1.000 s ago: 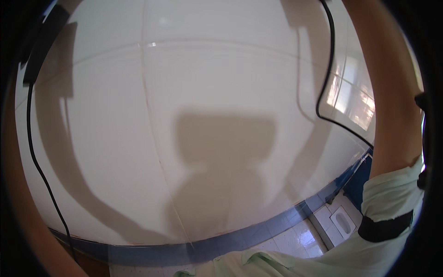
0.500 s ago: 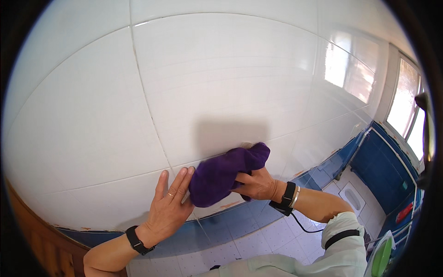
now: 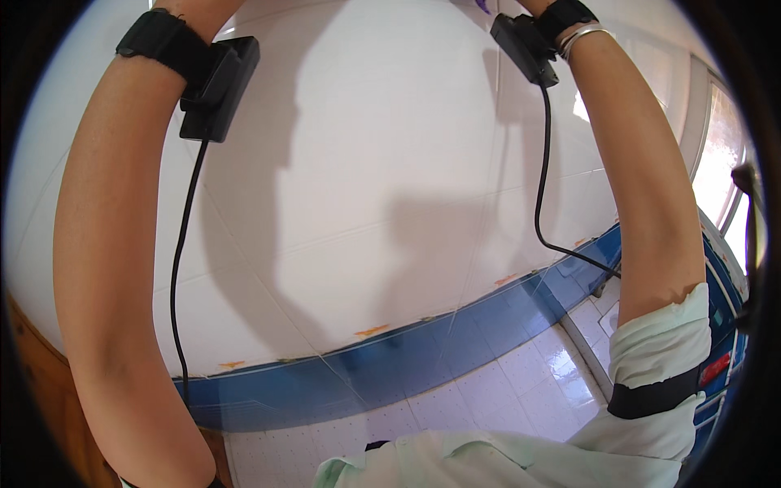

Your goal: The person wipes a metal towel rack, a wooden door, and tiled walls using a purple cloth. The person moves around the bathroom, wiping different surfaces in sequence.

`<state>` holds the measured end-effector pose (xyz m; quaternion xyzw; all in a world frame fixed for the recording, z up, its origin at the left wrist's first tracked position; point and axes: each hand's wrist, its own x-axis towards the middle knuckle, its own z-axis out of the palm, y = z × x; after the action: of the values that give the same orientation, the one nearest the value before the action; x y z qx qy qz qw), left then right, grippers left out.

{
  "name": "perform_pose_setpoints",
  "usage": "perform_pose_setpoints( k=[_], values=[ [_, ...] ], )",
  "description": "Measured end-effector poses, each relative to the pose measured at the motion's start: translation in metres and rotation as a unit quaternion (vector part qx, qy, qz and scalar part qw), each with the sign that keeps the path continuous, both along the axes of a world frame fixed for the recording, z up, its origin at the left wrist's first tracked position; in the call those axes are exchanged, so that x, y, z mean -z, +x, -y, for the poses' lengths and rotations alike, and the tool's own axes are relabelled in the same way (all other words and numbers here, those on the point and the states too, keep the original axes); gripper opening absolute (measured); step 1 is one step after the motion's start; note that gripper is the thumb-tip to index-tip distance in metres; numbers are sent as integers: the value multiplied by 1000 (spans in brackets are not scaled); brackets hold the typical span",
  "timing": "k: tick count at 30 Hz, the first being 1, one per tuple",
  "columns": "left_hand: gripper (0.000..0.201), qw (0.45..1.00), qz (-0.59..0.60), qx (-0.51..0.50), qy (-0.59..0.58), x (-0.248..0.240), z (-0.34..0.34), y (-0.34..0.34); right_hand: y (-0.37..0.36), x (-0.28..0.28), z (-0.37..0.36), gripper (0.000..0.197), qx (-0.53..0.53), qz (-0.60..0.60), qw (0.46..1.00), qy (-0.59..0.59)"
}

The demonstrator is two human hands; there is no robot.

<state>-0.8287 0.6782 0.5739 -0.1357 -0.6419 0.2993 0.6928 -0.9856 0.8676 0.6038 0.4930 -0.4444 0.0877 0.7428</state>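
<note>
Both my arms are raised along the white tiled wall (image 3: 382, 146), and the hands lie beyond the upper edge of the picture. On my left wrist a black strap (image 3: 159, 41) carries a black box (image 3: 228, 89) with a cable. My right wrist wears another strap (image 3: 569, 18), a similar black box (image 3: 523, 49) and a silver bangle (image 3: 584, 32). A small tip of purple cloth (image 3: 483, 5) shows at the top, close to the right wrist. Whether a hand grips it is hidden.
A blue tile band (image 3: 358, 378) with a chipped upper edge runs along the wall's foot, above pale floor tiles (image 3: 455, 415). Brown wood (image 3: 45, 378) stands at lower left. A window (image 3: 720, 138) is on the right, and a red object (image 3: 716, 368) lies below it.
Both arms have stretched upward from the lower wall, carrying the hands out of the picture. The purple cloth has moved up too, leaving only a tip in sight.
</note>
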Motion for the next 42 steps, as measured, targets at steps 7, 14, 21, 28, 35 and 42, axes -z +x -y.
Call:
perform_pose_setpoints(
  k=[7, 14, 21, 28, 35, 42],
  values=[
    [36, 988, 102, 108, 29, 123, -21, -33, -26, 140, -29, 44, -37, 65, 997, 34],
    [19, 953, 249, 101, 143, 311, -44, -23, -21, 352, -59, 47, 0, 239, 970, 49],
    [18, 908, 293, -1, 299, 459, -55, 26, 1, 500, -48, 21, -35, 344, 927, 148],
    [36, 702, 383, -10, 600, 559, -78, 55, 31, 584, -30, 28, -56, 418, 873, 246],
    [32, 510, 267, 127, 808, 613, -59, 70, 84, 600, 38, 31, -77, 416, 822, 381],
    [18, 672, 96, 18, 734, 565, 30, 101, 148, 532, 145, 18, -161, 393, 821, 381]
  ],
)
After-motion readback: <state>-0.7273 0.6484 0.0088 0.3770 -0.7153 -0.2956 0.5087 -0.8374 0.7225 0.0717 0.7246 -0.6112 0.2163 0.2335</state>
